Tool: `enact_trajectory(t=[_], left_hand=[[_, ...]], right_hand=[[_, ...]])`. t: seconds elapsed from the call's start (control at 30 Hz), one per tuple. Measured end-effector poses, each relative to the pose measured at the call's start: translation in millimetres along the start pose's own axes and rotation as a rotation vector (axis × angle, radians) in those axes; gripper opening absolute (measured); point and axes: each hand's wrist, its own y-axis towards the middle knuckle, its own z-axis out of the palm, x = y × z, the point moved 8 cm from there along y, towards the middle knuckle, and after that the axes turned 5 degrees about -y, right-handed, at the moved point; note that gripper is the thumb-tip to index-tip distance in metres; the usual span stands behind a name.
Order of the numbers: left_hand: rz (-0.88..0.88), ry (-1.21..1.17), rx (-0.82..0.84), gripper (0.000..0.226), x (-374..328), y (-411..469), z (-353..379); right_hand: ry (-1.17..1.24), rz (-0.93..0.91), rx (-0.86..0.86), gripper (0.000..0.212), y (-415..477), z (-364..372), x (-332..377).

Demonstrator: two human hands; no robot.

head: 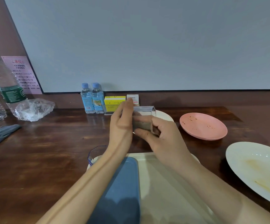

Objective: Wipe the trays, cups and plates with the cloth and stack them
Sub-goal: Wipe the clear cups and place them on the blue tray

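**Left forearm** (pixel 89 180): bare; enters from the lower edge and runs up and rightward to a straight wrist.

**Left hand** (pixel 122 120): set on edge, fingers (pixel 128 104) close together and nearly straight, pointing up and away. The palm faces the right hand, and its inner side is hidden.

**Right forearm** (pixel 208 183): bare; enters from the lower right corner and runs up and leftward.

**Right hand** (pixel 161 136): back upward, index finger above and thumb below. Both curl round a folded grey-brown cloth pad (pixel 141 125) and pinch it just beside the left palm.

**Relation:** the forearms converge and the hands meet at mid-frame. Whether skin touches skin cannot be told.
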Motion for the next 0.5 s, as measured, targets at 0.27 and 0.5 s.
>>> enact_trajectory(t=[0.27, 0.5], left_hand=[[0.560, 0.170, 0.163, 0.020, -32.7, -20.2, 6.2], [-0.317, -0.168, 0.109, 0.070, 8.5, -9.5, 16.7]], right_hand=[[0.633, 0.354, 0.058, 0.022, -1.7, -5.4, -13.3], [-0.036, -0.056, -0.046, 0.030, 3.7, -14.6, 14.4]])
